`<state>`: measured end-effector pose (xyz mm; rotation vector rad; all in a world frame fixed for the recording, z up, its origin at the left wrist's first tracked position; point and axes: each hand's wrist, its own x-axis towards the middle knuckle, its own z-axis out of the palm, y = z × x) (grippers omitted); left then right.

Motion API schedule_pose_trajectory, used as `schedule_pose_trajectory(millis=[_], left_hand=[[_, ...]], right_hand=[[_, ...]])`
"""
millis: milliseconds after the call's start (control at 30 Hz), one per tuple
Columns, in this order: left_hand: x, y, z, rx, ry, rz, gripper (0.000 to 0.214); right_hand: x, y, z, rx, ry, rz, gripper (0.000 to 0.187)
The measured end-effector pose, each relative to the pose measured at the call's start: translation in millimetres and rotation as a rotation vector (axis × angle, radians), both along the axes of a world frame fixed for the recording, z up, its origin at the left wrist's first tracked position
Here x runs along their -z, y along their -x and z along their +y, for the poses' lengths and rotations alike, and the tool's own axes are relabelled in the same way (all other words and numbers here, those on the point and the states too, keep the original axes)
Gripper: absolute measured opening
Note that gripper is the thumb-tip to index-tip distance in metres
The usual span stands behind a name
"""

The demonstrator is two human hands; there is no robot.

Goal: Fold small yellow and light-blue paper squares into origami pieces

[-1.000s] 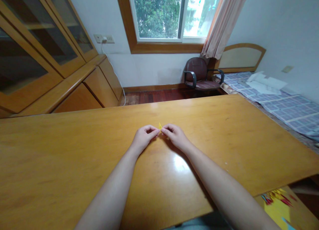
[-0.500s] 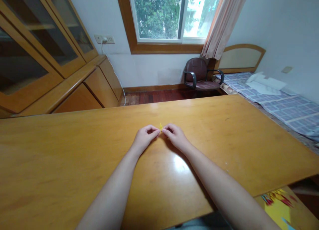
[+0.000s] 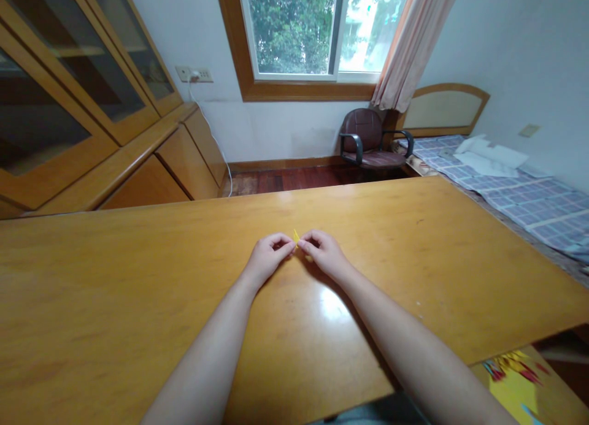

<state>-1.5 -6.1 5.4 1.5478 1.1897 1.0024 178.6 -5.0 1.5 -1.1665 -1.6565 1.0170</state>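
While poised over a broad wooden table (image 3: 138, 290), gripping from either side, with closed fingers of left hand (image 3: 268, 253) and right hand (image 3: 326, 250), a tiny yellow piece (image 3: 296, 235), tip upward between both; perhaps at risk of tearing under uneven pull, or slipping loose from so slight a hold.

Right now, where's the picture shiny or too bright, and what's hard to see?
Head view: white glare on the table, below the right hand; head view: right windowpane washed out; head view: yellow piece too small to make out clearly.
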Motion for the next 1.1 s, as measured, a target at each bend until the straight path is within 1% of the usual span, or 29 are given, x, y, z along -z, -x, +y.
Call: schedule_pose_trajectory(millis=[167,300,467,633,800,900,1000,1100], left_hand=[[-0.5,0.5,-0.9,0.028,-0.021,0.077,0.021],[-1.1,0.2,-0.9,0.056,-0.066,0.13,0.021],[-1.4,-1.4,-0.2,0.067,-0.126,0.177,0.02],[-2.9,-2.7,-0.1,0.066,-0.145,0.166,0.019],[-2.0,-2.7,0.3,0.05,-0.117,0.16,0.019],[0.2,-1.6,0.9,0.032,-0.076,0.135,0.02],[1.7,0.1,1.4,0.022,-0.013,0.051,0.021],[1.9,1.1,1.6,0.004,0.039,-0.045,0.022]], right_hand=[[0.9,-0.7,1.6,-0.024,0.014,0.096,0.022],[0.7,-1.6,1.5,-0.023,0.044,0.143,0.024],[0.4,-1.2,0.7,0.018,0.061,0.139,0.024],[2.2,-0.8,1.5,0.028,0.048,0.108,0.022],[4.3,-0.9,2.6,0.023,-0.001,0.069,0.019],[4.4,-1.0,2.8,0.005,-0.004,0.061,0.019],[2.7,-0.8,2.5,-0.014,0.008,0.077,0.02],[-0.5,-0.9,1.4,-0.029,-0.011,0.037,0.019]])
